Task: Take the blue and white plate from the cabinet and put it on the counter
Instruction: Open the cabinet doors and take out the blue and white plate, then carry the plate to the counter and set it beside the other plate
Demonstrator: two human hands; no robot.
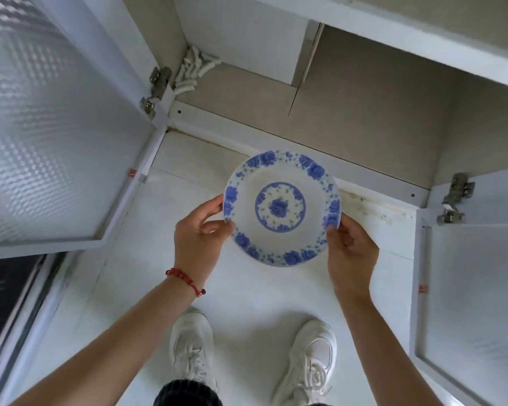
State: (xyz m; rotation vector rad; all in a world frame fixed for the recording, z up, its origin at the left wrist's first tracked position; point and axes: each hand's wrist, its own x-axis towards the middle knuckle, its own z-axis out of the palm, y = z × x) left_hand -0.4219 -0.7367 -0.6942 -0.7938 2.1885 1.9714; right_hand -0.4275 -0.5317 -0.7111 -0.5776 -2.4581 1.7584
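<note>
The blue and white plate, round with blue flowers on its rim and a blue medallion in the middle, is held level in the air above the floor, just in front of the open low cabinet. My left hand grips its left rim, thumb on top. My right hand grips its right rim. The counter top is not in view.
The cabinet's two doors stand open: a frosted glass door at the left and a white door at the right. A corrugated white hose lies in the cabinet's back left corner. My white shoes stand on the pale floor below.
</note>
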